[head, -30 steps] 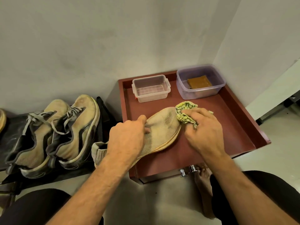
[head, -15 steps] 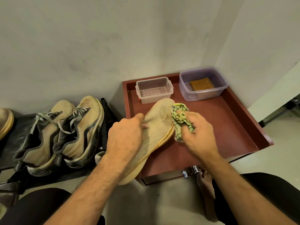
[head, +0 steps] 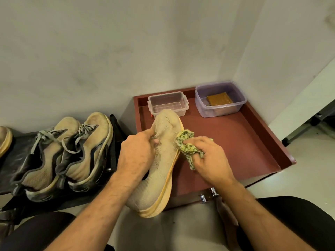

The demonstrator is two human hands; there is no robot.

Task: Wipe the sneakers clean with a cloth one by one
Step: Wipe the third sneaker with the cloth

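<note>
A beige knit sneaker (head: 163, 160) with a yellow sole lies across the front of the red-brown tray (head: 244, 145), toe pointing away, heel hanging over the tray's near edge. My left hand (head: 137, 153) grips its upper around the middle. My right hand (head: 208, 156) holds a crumpled yellow-green cloth (head: 186, 144) pressed against the sneaker's right side by the sole. A pair of dirty beige laced sneakers (head: 72, 151) stands on the dark rack (head: 21, 147) to the left.
At the tray's back sit a clear plastic box (head: 167, 103) and a purple-tinted tub (head: 220, 98) with a brown block inside. Another shoe's toe (head: 4, 140) shows at the far left. Walls close in behind and to the right. My knees are below.
The sneaker has swung round so its toe points further away and its heel comes toward me. My right hand with the cloth has slid from the toe down along the right side.
</note>
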